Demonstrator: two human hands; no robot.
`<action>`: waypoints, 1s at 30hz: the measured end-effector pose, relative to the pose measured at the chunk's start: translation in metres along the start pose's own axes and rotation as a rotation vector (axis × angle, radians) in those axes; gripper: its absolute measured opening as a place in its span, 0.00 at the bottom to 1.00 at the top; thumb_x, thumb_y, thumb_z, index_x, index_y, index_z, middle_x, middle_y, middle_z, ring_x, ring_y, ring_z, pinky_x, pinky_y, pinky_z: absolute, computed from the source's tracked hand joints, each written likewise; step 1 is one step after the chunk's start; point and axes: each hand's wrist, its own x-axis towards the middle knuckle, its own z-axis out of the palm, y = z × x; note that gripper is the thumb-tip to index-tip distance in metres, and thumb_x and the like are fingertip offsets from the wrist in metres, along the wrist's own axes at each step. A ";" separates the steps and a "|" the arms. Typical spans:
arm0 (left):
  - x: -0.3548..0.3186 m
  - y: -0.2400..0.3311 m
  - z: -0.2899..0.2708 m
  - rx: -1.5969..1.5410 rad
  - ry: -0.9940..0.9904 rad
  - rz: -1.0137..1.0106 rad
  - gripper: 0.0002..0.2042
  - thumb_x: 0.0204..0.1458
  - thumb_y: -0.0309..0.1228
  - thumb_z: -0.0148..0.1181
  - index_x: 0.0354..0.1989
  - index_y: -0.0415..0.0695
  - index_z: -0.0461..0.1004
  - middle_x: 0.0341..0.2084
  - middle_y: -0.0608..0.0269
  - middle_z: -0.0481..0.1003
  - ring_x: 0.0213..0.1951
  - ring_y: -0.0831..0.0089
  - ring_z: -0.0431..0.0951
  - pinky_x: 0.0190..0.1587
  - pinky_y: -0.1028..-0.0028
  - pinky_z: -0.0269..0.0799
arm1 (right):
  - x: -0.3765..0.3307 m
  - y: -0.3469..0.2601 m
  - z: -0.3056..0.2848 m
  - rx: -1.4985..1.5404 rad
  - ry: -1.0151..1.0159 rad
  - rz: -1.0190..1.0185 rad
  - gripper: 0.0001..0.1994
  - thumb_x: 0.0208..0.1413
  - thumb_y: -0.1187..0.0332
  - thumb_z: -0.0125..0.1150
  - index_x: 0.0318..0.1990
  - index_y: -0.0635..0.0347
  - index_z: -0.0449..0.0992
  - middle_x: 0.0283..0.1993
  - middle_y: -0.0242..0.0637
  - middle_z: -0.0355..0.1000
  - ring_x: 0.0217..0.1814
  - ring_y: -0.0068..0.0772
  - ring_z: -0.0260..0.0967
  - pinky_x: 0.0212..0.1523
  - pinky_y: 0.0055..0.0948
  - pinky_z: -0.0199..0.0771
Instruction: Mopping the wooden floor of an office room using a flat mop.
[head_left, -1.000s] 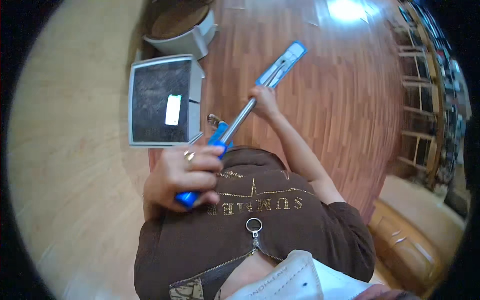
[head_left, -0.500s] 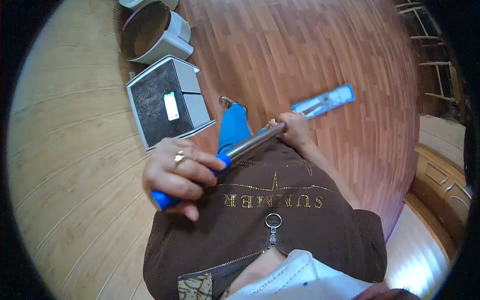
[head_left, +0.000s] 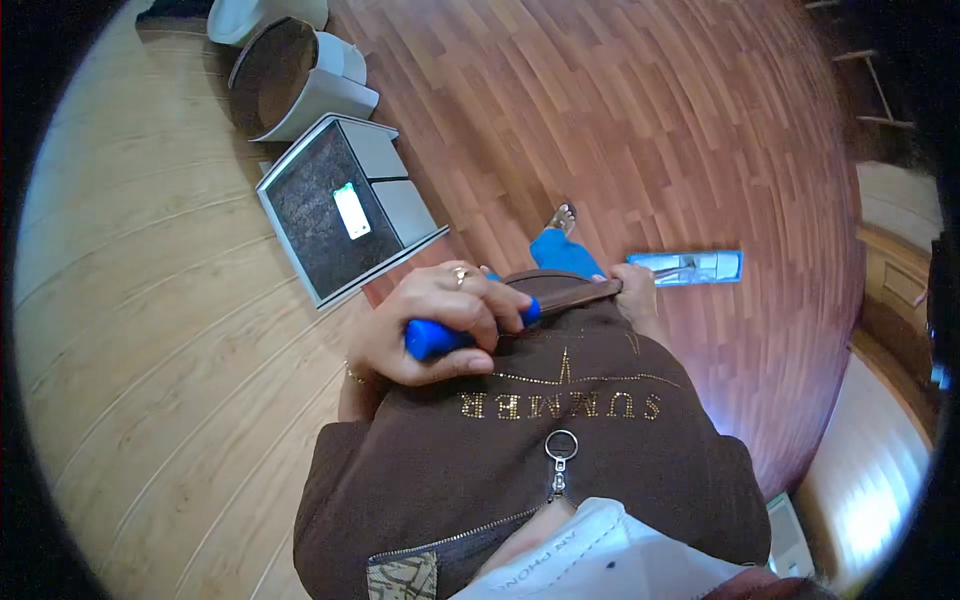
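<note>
Head view. Left hand [head_left: 440, 325] clenched around blue mop grip [head_left: 432, 338], held against chest. Right hand [head_left: 633, 296] grasping mop shaft lower down, mostly hidden behind brown top. Mop head [head_left: 690, 267] flat on red-brown floor [head_left: 640, 130], just right of foot. Grey tray [head_left: 345, 210] and round bin [head_left: 290, 80] at floor's left edge.

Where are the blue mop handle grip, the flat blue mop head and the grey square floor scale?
blue mop handle grip [head_left: 428, 338], head view, exposed end below the left hand.
flat blue mop head [head_left: 690, 267], head view, pad's middle.
grey square floor scale [head_left: 315, 215], head view, dark platform.
</note>
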 end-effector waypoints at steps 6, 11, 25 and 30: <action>-0.083 0.048 0.009 0.091 0.040 -0.015 0.06 0.42 0.29 0.67 0.24 0.43 0.76 0.34 0.54 0.78 0.47 0.55 0.78 0.44 0.61 0.68 | -0.009 -0.066 0.022 0.016 0.111 -0.160 0.15 0.41 0.58 0.68 0.16 0.59 0.73 0.18 0.45 0.68 0.23 0.50 0.66 0.26 0.45 0.59; -0.149 0.088 0.022 0.239 0.204 -0.049 0.06 0.39 0.29 0.69 0.23 0.44 0.76 0.34 0.55 0.79 0.47 0.57 0.78 0.43 0.62 0.66 | 0.007 -0.115 0.044 -0.045 0.121 -0.338 0.15 0.44 0.58 0.67 0.16 0.56 0.71 0.19 0.42 0.68 0.26 0.49 0.67 0.31 0.45 0.61; -0.210 0.169 -0.015 0.779 0.283 0.068 0.12 0.32 0.36 0.70 0.20 0.47 0.72 0.30 0.58 0.78 0.39 0.56 0.80 0.36 0.61 0.69 | 0.133 -0.263 0.098 -0.060 -0.062 -0.633 0.05 0.37 0.62 0.61 0.18 0.49 0.75 0.23 0.38 0.73 0.32 0.44 0.73 0.34 0.42 0.70; -0.203 0.185 -0.010 0.858 0.128 0.166 0.13 0.32 0.38 0.70 0.19 0.49 0.71 0.28 0.62 0.76 0.37 0.57 0.79 0.31 0.63 0.69 | 0.116 -0.281 0.096 0.100 -0.056 -0.640 0.04 0.34 0.64 0.61 0.17 0.49 0.74 0.22 0.40 0.72 0.30 0.49 0.72 0.33 0.45 0.73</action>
